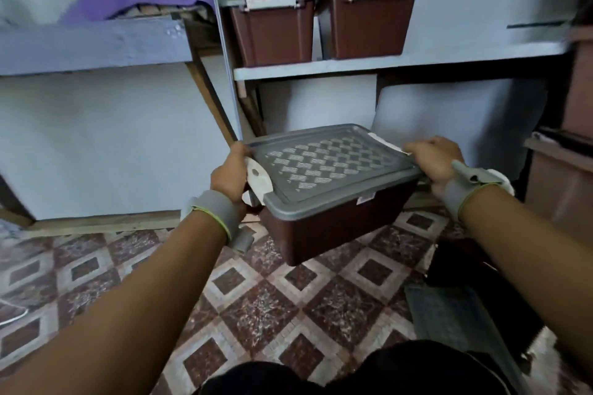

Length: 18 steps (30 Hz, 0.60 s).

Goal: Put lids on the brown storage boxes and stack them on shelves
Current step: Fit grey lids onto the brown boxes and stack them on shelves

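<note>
With the grey lid [330, 163] already seated, the left hand [229, 175] and right hand [433, 159] grip the brown storage box [337, 221] by its ends above the floor [256, 298], so lifting it level onto the shelf [401, 62] beside two lidded boxes [321, 29] looks next.

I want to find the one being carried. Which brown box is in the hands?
The lidded brown box held above the floor between the left hand and right hand. The two boxes on the shelf sit untouched.
</note>
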Available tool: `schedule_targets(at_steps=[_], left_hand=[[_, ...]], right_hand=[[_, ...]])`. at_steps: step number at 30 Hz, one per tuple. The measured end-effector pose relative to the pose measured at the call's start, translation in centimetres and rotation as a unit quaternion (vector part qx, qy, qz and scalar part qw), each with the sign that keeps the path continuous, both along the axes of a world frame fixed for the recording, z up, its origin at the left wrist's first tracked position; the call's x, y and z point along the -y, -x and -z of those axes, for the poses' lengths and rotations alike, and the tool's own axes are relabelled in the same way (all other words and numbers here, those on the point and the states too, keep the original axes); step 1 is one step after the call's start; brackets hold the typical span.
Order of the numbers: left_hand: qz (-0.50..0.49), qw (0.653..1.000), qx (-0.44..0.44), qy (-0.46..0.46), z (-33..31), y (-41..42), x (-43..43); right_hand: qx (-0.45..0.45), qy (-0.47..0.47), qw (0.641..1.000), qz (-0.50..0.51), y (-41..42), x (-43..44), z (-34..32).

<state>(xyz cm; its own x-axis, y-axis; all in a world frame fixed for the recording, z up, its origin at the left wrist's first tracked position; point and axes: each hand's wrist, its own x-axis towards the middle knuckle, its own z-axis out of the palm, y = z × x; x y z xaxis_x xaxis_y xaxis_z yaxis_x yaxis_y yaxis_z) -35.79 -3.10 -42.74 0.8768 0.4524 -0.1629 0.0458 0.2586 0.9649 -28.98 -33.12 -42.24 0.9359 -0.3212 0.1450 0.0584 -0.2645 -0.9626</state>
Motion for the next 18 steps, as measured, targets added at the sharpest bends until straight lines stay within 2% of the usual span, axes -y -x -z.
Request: schedule_targets(at_steps=[6, 15, 18], left_hand=[[-0.073, 0.995, 0.067, 0.029, -6.9, 1.5, 3.2], [-0.140, 0.974, 0.154, 0.088, -14.6, 3.1, 6.9], [-0.169, 0.968, 0.181, 0.044, -17.3, 3.7, 6.9]], right_hand=[[0.047, -0.161, 0.985, 0.029, 2.5, -2.3, -7.7], [0.117, -0.161, 0.974, -0.111, 9.7, -8.1, -13.1], [0.157, -0.163, 0.964, -0.141, 11.4, -9.2, -14.5]])
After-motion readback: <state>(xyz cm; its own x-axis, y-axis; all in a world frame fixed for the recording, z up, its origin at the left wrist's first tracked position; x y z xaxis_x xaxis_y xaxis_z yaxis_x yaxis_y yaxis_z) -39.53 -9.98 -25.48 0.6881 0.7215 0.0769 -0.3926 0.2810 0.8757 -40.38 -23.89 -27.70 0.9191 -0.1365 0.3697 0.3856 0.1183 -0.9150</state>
